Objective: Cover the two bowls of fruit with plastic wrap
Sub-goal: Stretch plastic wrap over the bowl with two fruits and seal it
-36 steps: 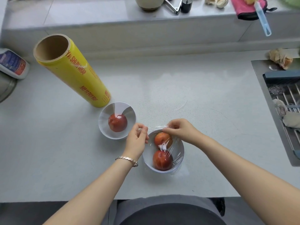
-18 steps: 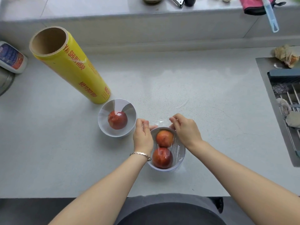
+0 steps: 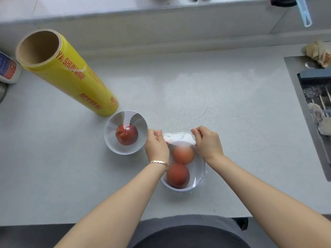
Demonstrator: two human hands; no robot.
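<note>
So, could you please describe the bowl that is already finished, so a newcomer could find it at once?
Start at the tall yellow roll of plastic wrap standing on the pale grey counter. At its foot sits a small white bowl under taut film. It holds one red fruit; the neighbouring bowl between the hands holds two.

Yellow roll (image 3: 71,76) with red lettering — 2 white bowls (image 3: 111,145), reddish-orange fruit (image 3: 126,134)

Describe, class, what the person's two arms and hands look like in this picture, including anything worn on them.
Both arms are bare, with no sleeves showing. The left hand has a thin, silvery link bracelet around its wrist. The right hand wears nothing visible: no rings, watch or gloves.
</note>
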